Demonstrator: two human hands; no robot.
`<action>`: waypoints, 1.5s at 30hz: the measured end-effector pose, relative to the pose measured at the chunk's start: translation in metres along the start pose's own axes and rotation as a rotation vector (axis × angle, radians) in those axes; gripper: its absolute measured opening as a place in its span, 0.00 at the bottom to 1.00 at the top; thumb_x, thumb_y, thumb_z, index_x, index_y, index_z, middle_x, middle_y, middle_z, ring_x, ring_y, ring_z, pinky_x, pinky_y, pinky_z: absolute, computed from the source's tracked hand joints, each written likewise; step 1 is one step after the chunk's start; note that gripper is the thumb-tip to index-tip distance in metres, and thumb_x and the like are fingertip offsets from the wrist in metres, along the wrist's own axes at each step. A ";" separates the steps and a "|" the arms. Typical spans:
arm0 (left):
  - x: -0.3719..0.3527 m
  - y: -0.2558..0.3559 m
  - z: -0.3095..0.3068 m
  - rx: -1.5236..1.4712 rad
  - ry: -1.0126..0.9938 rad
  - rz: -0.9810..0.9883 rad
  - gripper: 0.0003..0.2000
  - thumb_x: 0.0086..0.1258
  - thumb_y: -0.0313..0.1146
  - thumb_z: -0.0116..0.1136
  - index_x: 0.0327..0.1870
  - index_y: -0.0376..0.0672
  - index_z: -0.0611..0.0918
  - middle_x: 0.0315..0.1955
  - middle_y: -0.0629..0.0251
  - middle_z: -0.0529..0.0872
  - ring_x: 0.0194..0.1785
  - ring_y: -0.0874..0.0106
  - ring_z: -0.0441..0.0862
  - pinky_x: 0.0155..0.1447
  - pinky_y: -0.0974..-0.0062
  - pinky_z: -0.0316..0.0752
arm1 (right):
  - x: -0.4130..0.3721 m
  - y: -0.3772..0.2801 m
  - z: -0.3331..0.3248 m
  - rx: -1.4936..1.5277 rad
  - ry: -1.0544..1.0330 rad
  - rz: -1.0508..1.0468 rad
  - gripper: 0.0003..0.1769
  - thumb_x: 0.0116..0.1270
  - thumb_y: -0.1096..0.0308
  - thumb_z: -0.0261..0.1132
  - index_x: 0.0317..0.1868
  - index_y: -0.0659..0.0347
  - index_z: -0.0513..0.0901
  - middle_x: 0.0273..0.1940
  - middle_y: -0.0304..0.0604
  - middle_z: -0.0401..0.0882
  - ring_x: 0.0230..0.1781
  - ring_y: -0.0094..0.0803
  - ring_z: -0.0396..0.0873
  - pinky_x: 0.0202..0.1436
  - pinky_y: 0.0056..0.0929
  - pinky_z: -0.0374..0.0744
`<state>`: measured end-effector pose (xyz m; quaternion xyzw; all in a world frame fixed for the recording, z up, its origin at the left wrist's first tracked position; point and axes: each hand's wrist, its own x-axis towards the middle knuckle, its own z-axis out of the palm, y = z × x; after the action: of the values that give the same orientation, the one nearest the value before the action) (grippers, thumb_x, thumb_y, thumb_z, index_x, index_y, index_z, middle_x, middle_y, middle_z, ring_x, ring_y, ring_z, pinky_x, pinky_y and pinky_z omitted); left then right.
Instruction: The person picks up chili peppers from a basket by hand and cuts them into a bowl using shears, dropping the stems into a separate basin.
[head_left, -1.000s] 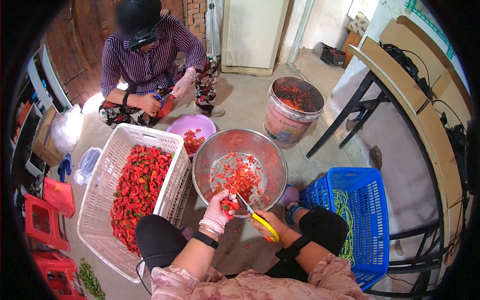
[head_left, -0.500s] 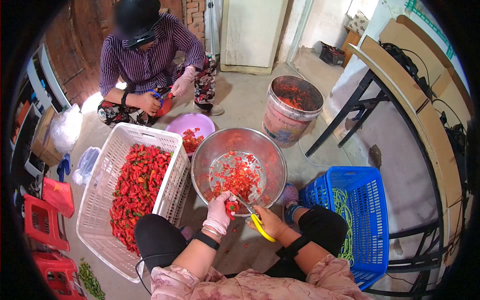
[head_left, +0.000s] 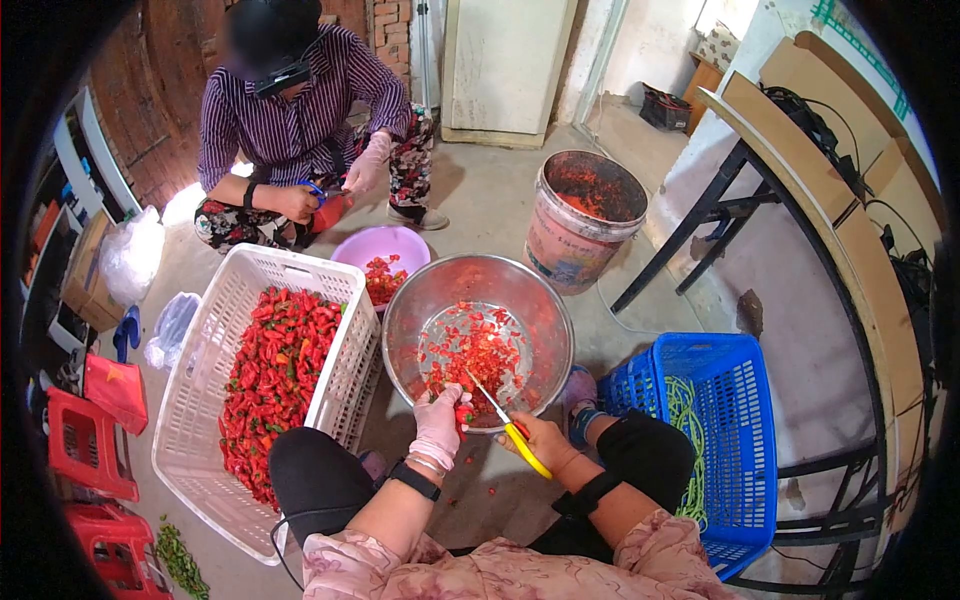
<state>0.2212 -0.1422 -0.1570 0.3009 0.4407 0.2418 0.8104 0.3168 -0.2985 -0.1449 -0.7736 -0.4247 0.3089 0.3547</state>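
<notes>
My left hand point(head_left: 436, 428), in a thin pale glove, is closed round a red pepper point(head_left: 462, 416) at the near rim of the steel bowl point(head_left: 400, 340). Yellow-handled scissors point(head_left: 526, 448) are in my right hand point(head_left: 538, 442), their blades pointing up and left over the bowl, beside the pepper. Cut red pieces point(head_left: 478, 350) lie on the bowl's bottom. Left of the bowl, whole red peppers point(head_left: 280, 360) fill much of a white crate point(head_left: 195, 400).
A crouching person point(head_left: 300, 130) holds blue-handled scissors behind a pink basin point(head_left: 405, 245). A stained bucket point(head_left: 575, 235) stands behind the bowl. To the right are a blue crate point(head_left: 745, 440) and a black-legged table point(head_left: 715, 210); red stools point(head_left: 90, 450) stand at left.
The scissor blades in my right hand have swung upward and left, slightly away from the pepper. My left hand has shifted a little, with the pepper still in it. The other person's hands moved slightly.
</notes>
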 end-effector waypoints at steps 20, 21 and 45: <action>0.020 -0.023 -0.010 0.684 0.113 0.575 0.09 0.59 0.26 0.58 0.39 0.32 0.79 0.32 0.66 0.82 0.34 0.79 0.75 0.43 0.80 0.70 | -0.002 -0.007 0.002 -0.310 0.028 0.025 0.31 0.55 0.45 0.64 0.48 0.60 0.71 0.25 0.56 0.77 0.29 0.51 0.78 0.32 0.41 0.75; 0.021 -0.025 -0.011 0.684 0.114 0.575 0.09 0.59 0.26 0.58 0.39 0.32 0.79 0.32 0.66 0.82 0.34 0.79 0.75 0.43 0.80 0.70 | -0.002 -0.005 0.003 -0.318 0.035 0.017 0.31 0.54 0.44 0.64 0.48 0.61 0.71 0.24 0.56 0.77 0.28 0.51 0.78 0.32 0.41 0.75; 0.003 -0.006 -0.047 1.427 -0.374 -0.096 0.23 0.47 0.37 0.68 0.45 0.37 0.78 0.34 0.56 0.83 0.33 0.68 0.82 0.38 0.72 0.75 | 0.010 0.030 0.005 0.127 0.138 0.065 0.28 0.57 0.43 0.60 0.42 0.62 0.74 0.32 0.53 0.77 0.35 0.43 0.78 0.39 0.35 0.73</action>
<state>0.1830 -0.1320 -0.1830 0.7714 0.3580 -0.1947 0.4888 0.3303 -0.3003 -0.1733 -0.7824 -0.3534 0.2926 0.4212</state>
